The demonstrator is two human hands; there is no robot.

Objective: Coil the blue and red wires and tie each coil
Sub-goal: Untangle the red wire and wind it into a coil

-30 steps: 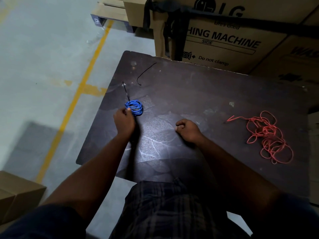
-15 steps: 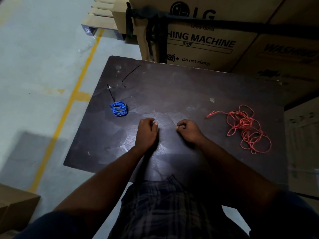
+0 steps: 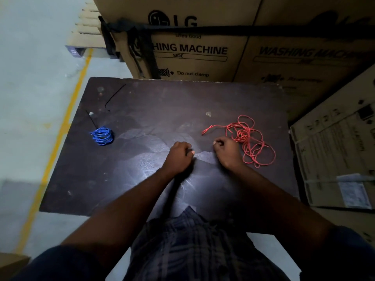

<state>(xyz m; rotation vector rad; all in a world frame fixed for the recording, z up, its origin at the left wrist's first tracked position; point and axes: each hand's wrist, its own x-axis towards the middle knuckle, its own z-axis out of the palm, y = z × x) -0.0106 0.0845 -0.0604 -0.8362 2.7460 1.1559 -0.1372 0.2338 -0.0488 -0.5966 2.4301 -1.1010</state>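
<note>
The blue wire (image 3: 101, 136) lies as a small tight coil on the left of the dark table (image 3: 154, 98), with a thin black tie (image 3: 92, 119) sticking out of it toward the far left. The red wire (image 3: 250, 138) is a loose tangle on the right, one end trailing left. My left hand (image 3: 179, 157) rests at the table's middle with its fingers curled, holding nothing and far from the blue coil. My right hand (image 3: 227, 151), fingers curled, sits against the left edge of the red tangle. Whether it pinches a strand is hidden.
A second black tie (image 3: 114, 97) lies curved near the table's far left corner. Large cardboard washing machine boxes (image 3: 192, 49) stand right behind the table, and another box (image 3: 334, 155) crowds its right edge. Grey floor with a yellow line (image 3: 67, 122) is to the left.
My left hand let go of the blue coil and moved right to the table's middle. My right hand shifted right, up to the red tangle. The camera turned right.
</note>
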